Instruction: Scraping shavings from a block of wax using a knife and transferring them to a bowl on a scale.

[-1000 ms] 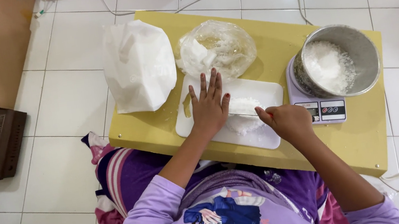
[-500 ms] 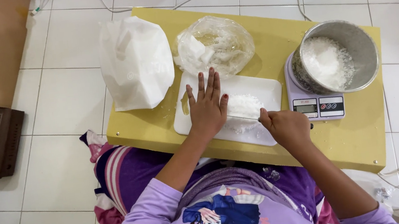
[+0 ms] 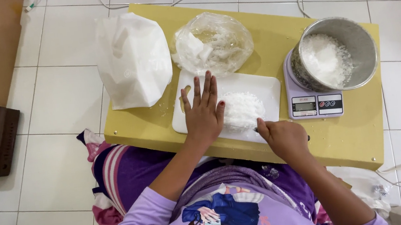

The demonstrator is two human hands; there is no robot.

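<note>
My left hand (image 3: 204, 111) lies flat and spread, fingers together and pointing far, pressed on the white board (image 3: 264, 84) at its left half. Its palm edge touches the pile (image 3: 242, 110) of white shreds heaped in the middle of the board. My right hand (image 3: 284, 137) sits at the near edge of the board, closed around a thin dark tool whose tip (image 3: 256, 129) shows just beside the pile; I take it for a small knife, though too little of it is in view to be sure.

The board rests on a low yellow table (image 3: 353, 133). Far of the board lies a clear bag (image 3: 214, 41) holding more white stuff. To the left of that stands a white sack (image 3: 132, 59), crumpled. At the right, touching the board's right end, a small scale (image 3: 313, 105) carries a metal bowl (image 3: 361, 42) partly filled with the same white shreds.

I judge the step in hand to be cutting or gathering the pile on the board, the left hand bracing it while the right works the tool. The next move calls for keeping the left fingers clear of the tool's tip, and holding the pile together so that none slips off the near edge.
</note>
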